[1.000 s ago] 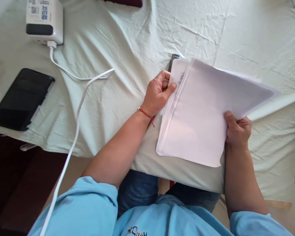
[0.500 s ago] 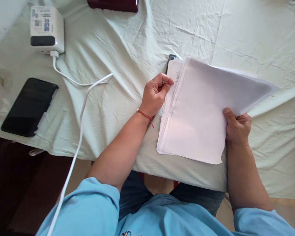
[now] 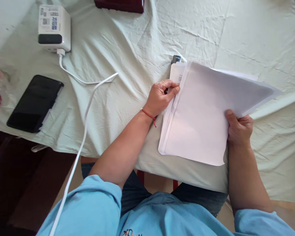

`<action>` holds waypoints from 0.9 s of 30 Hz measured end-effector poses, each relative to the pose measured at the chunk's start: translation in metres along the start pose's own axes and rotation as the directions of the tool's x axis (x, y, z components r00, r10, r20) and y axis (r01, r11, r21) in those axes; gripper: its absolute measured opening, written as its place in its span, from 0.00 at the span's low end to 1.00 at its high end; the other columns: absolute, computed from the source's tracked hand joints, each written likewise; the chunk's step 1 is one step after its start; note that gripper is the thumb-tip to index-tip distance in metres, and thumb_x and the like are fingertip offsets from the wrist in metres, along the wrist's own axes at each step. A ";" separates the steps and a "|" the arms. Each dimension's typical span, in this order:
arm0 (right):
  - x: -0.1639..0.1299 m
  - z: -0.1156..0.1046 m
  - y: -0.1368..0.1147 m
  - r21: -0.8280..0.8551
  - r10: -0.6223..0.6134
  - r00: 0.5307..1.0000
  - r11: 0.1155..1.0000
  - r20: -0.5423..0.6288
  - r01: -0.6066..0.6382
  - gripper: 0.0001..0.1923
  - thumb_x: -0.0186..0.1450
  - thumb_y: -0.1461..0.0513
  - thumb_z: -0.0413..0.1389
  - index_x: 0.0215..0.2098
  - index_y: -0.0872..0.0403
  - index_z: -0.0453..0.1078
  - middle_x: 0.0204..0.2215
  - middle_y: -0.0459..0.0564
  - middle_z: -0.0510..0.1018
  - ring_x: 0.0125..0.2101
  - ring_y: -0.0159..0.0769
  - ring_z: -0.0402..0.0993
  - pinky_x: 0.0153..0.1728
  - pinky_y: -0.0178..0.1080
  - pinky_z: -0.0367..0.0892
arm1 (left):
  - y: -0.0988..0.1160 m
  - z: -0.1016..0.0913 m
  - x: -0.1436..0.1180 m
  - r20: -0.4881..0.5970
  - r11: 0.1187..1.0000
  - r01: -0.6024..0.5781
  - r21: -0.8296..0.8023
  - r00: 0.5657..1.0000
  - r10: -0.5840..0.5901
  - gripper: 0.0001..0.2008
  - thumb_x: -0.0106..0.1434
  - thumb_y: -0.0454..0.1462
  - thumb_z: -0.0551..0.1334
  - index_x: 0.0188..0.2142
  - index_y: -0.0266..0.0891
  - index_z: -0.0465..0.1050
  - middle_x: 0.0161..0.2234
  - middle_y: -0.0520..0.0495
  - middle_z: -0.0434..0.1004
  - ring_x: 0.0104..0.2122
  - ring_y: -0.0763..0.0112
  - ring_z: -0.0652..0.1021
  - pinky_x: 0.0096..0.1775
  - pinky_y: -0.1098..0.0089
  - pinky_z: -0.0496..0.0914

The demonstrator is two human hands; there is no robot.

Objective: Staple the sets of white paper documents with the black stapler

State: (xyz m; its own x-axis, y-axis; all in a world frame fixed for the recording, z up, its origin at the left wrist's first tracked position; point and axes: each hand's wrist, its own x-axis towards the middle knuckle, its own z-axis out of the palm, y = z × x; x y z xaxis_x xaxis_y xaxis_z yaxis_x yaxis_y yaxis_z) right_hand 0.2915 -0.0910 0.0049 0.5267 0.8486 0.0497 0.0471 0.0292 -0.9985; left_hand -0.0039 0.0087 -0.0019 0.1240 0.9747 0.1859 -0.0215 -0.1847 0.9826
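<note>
Left hand (image 3: pixel 162 98): curled nearly closed, thumb and forefinger pinching the left edge of a stack of plain white paper sheets (image 3: pixel 201 121) near its top corner. Thin red string bracelet (image 3: pixel 148 115) on that wrist.

Right hand (image 3: pixel 238 128): narrow grip, thumb on top of the stack, fingers folded under, clamping the right edge near the lower corner.

Stack itself: resting on the pale green wrinkled cloth (image 3: pixel 127 49) covering the table, close to the near edge, between the two hands. Left edges fanned slightly, several sheets showing; exact number not countable. Top sheet blank; some print visible on a lower sheet at the upper left corner. Far right corner lifted clear of the cloth.

Small dark object (image 3: pixel 176 59), one, poking out just beyond the top left corner of the stack; mostly covered, kind not readable.

Counted elsewhere on the cloth:
- One black smartphone (image 3: pixel 35 103), screen dark, lying flat at the left, well apart from the hands.
- One white box-shaped charger with a black band (image 3: pixel 54 29), upper left.
- One white cable (image 3: pixel 88 98) plugged into the charger, looping across the cloth and dropping over the near edge.
- One dark maroon flat object (image 3: pixel 119 5) at the top edge, cut off by the frame.

Light blue sleeves on both arms, dark trousers below the table edge.
</note>
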 end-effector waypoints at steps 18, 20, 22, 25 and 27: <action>0.003 0.001 -0.002 -0.002 -0.018 0.997 1.000 0.074 0.018 0.20 0.59 0.48 0.78 0.40 0.51 0.83 0.39 0.48 0.87 0.38 0.35 0.79 0.41 0.37 0.78 | -0.002 -0.002 0.002 -0.070 0.999 0.019 0.047 0.997 -0.016 0.17 0.67 0.49 0.76 0.31 0.43 0.76 0.28 0.52 0.70 0.30 0.71 0.74 0.35 0.67 0.72; 0.003 0.000 -0.002 -0.013 -0.008 0.997 1.000 0.078 0.009 0.20 0.59 0.47 0.78 0.40 0.50 0.84 0.39 0.47 0.87 0.37 0.35 0.79 0.40 0.37 0.79 | -0.003 -0.002 0.002 -0.080 0.998 0.010 0.060 0.997 -0.005 0.20 0.68 0.53 0.74 0.31 0.44 0.74 0.27 0.52 0.68 0.30 0.70 0.74 0.34 0.66 0.72; 0.003 -0.001 -0.002 0.002 -0.011 0.997 1.000 0.070 0.011 0.20 0.59 0.48 0.79 0.39 0.51 0.84 0.37 0.46 0.87 0.35 0.33 0.78 0.39 0.35 0.77 | -0.003 -0.002 0.002 -0.086 0.997 0.005 0.077 0.996 0.001 0.21 0.68 0.55 0.73 0.31 0.44 0.73 0.27 0.52 0.67 0.31 0.68 0.74 0.35 0.66 0.72; 0.005 -0.003 -0.003 0.022 -0.034 0.998 0.999 0.061 0.033 0.19 0.58 0.52 0.80 0.35 0.54 0.82 0.32 0.45 0.84 0.32 0.29 0.73 0.35 0.31 0.72 | -0.003 -0.001 0.002 -0.066 0.997 0.002 0.079 0.998 0.003 0.22 0.69 0.56 0.72 0.32 0.44 0.73 0.27 0.52 0.64 0.32 0.67 0.73 0.36 0.65 0.72; 0.006 -0.003 -0.004 0.017 -0.042 0.997 0.999 0.060 0.041 0.18 0.58 0.53 0.80 0.35 0.55 0.82 0.32 0.45 0.83 0.32 0.28 0.73 0.36 0.31 0.71 | -0.005 -0.001 0.002 -0.048 0.997 -0.019 0.069 0.999 0.023 0.23 0.71 0.58 0.70 0.32 0.44 0.73 0.28 0.51 0.65 0.33 0.68 0.73 0.36 0.65 0.71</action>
State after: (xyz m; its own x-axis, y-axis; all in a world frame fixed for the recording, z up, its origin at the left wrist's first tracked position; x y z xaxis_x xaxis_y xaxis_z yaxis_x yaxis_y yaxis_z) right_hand 0.2968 -0.0878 0.0089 0.4720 0.8770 0.0903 0.0541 0.0735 -0.9958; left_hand -0.0043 0.0113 -0.0062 0.0754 0.9752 0.2079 0.0441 -0.2115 0.9764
